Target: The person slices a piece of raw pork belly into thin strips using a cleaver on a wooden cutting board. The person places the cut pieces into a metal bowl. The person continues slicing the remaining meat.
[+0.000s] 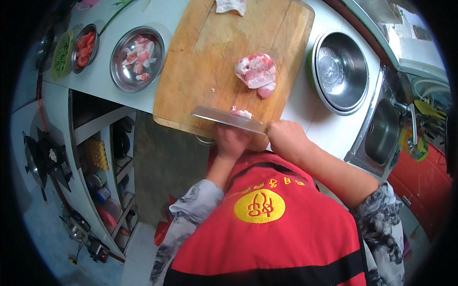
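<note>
My right hand grips the handle of a broad kitchen knife, most likely a cleaver. Its blade crosses the near part of a wooden cutting board. Just beyond the blade, a small piece of raw meat shows pale fat. My left hand is close on the near side of the blade. The blade hides its fingertips, so their hold on the meat is not visible. Farther up the board lies a larger chunk of raw fatty meat, touched by neither hand. At the far edge is a whitish piece, perhaps skin.
Left of the board stand a steel bowl of meat slices, a bowl of red pieces and a green basket of chopped greens. Nested steel bowls sit right, before a sink. Open shelves are below left.
</note>
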`<state>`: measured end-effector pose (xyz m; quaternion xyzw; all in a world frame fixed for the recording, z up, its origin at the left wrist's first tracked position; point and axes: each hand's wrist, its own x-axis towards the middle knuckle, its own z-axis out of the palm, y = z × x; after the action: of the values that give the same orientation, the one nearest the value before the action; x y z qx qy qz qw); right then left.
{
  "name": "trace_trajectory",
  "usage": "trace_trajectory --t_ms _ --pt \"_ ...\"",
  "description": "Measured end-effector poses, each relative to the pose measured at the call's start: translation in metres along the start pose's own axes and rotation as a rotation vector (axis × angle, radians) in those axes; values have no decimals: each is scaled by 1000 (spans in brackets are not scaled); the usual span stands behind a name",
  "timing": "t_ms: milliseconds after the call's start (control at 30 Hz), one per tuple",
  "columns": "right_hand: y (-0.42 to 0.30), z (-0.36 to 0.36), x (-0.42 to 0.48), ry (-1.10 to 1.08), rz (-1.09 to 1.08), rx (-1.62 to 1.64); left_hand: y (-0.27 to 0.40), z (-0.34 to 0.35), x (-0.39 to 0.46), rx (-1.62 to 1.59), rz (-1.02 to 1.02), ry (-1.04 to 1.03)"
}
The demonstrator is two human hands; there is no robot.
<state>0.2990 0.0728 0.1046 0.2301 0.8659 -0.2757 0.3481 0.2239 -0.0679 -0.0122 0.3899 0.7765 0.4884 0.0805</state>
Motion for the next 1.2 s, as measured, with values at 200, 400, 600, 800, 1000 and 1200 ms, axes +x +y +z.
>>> trace_trajectory --t_ms 200,400,600,800,1000,1200 --pt "22 9 -28 -17 135 -27 -4 4 2 62 124 90" --pt "-17 -15 23 -24 -23 -73 9 0 17 110 124 90" --pt "30 16 -13 8 120 14 11 -1 17 133 195 133" --pt "-7 -6 14 -7 84 0 -6 10 0 88 185 74" --pt "2 14 17 128 51 -33 -5 6 0 159 262 91" --pt "50 5 -5 202 159 -166 3 -4 -1 76 232 72"
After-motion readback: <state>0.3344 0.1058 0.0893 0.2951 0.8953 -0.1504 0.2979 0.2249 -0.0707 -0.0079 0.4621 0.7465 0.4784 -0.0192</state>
